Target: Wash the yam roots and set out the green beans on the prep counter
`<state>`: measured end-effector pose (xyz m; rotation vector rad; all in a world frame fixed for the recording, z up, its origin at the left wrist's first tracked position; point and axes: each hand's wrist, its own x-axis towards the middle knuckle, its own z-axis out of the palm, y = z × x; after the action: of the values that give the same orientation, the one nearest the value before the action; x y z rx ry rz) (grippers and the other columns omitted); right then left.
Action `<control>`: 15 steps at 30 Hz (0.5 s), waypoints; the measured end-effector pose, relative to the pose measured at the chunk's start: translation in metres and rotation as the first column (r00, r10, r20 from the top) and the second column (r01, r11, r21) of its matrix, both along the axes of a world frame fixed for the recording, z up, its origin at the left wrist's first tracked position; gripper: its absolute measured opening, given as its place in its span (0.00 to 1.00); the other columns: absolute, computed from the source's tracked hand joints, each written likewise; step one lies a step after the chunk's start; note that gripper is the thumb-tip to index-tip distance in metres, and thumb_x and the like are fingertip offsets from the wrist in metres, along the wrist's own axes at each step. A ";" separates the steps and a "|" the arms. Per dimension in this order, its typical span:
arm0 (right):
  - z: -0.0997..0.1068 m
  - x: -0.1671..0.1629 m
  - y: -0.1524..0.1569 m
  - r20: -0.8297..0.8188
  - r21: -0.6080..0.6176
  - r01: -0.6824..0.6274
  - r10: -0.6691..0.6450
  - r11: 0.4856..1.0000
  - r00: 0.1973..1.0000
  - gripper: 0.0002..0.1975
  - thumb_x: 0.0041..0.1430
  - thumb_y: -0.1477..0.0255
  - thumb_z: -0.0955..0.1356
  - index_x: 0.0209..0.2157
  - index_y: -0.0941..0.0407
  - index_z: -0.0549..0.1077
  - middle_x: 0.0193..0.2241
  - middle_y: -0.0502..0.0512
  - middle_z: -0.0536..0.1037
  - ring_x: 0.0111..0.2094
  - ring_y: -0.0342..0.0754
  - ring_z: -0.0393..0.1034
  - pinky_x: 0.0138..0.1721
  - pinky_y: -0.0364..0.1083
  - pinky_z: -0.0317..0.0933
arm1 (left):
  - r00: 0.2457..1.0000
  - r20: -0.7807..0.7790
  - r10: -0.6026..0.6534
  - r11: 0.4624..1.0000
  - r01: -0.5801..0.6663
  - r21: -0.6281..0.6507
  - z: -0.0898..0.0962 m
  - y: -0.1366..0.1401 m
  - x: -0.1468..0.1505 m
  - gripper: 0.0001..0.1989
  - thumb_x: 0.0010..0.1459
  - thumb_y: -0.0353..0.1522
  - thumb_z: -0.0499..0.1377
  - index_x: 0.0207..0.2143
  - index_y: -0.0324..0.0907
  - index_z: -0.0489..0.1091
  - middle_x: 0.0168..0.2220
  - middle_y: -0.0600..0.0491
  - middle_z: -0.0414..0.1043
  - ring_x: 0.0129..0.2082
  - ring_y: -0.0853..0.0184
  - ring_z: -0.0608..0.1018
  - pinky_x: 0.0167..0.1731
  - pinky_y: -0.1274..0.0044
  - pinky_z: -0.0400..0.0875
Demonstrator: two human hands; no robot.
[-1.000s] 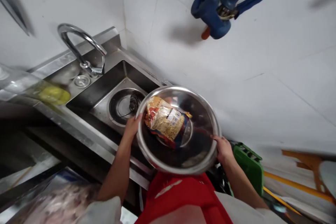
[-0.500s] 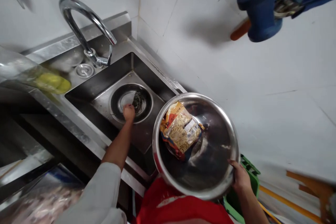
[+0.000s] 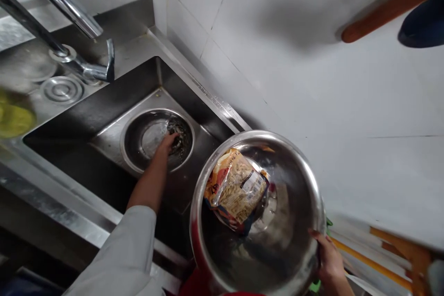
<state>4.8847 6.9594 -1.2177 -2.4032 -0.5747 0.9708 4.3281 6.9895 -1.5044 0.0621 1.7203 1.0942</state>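
My left hand [image 3: 169, 141] reaches down into a round metal bowl [image 3: 130, 162] in the sink, its fingers closed at the edge of a dark, stringy clump [image 3: 180, 132]. Blur hides exactly what the clump is. At the lower right, my right hand [image 3: 329, 256] grips the rim of a large stainless-steel basin [image 3: 294, 222], thumb over the edge. Inside this tilted basin, toward its left wall, lies a printed plastic food packet [image 3: 239, 187] with pale, strip-like contents showing.
A chrome faucet [image 3: 93, 71] rises behind the sink [image 3: 79, 148], beside a round metal cap [image 3: 62, 90]. Something yellow [image 3: 15, 118] lies at the counter's left. White tiled wall [image 3: 312, 92] borders the right side, with an orange-brown handle [image 3: 388, 7] against it.
The view has moved closer to the sink, pushing the faucet leftward. My left hand has shifted slightly over the dark clump. My right hand keeps hold of the basin.
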 end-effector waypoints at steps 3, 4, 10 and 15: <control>0.005 -0.015 0.007 -0.037 0.024 0.015 -0.014 1.000 0.999 0.23 0.18 0.67 0.79 0.25 0.52 0.76 0.20 0.51 0.75 0.20 0.53 0.70 0.17 0.49 0.66 | 0.993 0.068 0.097 0.992 -0.102 0.080 0.041 -0.017 -0.005 0.26 0.49 0.37 0.61 0.51 0.40 0.69 0.31 0.54 0.75 0.25 0.69 0.75 0.25 0.79 0.69; 0.007 -0.020 0.009 -0.055 0.039 0.001 0.001 0.999 0.999 0.24 0.18 0.67 0.79 0.26 0.53 0.76 0.19 0.50 0.74 0.19 0.51 0.69 0.17 0.47 0.64 | 0.989 0.081 0.124 0.983 -0.133 0.126 0.060 -0.024 -0.010 0.29 0.47 0.38 0.63 0.52 0.40 0.68 0.32 0.55 0.75 0.26 0.70 0.74 0.24 0.80 0.68; 0.010 -0.042 0.015 -0.142 0.098 -0.090 0.103 0.991 0.984 0.25 0.24 0.65 0.79 0.30 0.54 0.74 0.19 0.47 0.74 0.19 0.46 0.67 0.19 0.44 0.63 | 0.998 0.045 -0.052 0.835 0.019 0.550 0.246 -0.060 -0.035 0.39 0.31 0.31 0.75 0.50 0.38 0.73 0.32 0.57 0.74 0.37 0.59 0.80 0.35 0.76 0.76; 0.009 -0.042 0.013 -0.143 0.156 -0.132 0.155 0.979 0.978 0.22 0.27 0.65 0.79 0.29 0.54 0.73 0.19 0.46 0.74 0.18 0.46 0.66 0.19 0.44 0.63 | 0.848 -0.162 -0.504 0.672 0.503 0.543 0.346 -0.041 0.038 0.33 0.36 0.31 0.78 0.48 0.38 0.77 0.44 0.49 0.79 0.50 0.45 0.79 0.48 0.62 0.78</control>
<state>4.8426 6.9726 -1.2088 -2.1597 -0.7430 1.1241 4.3658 6.9483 -1.1580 0.8737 1.1930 1.1296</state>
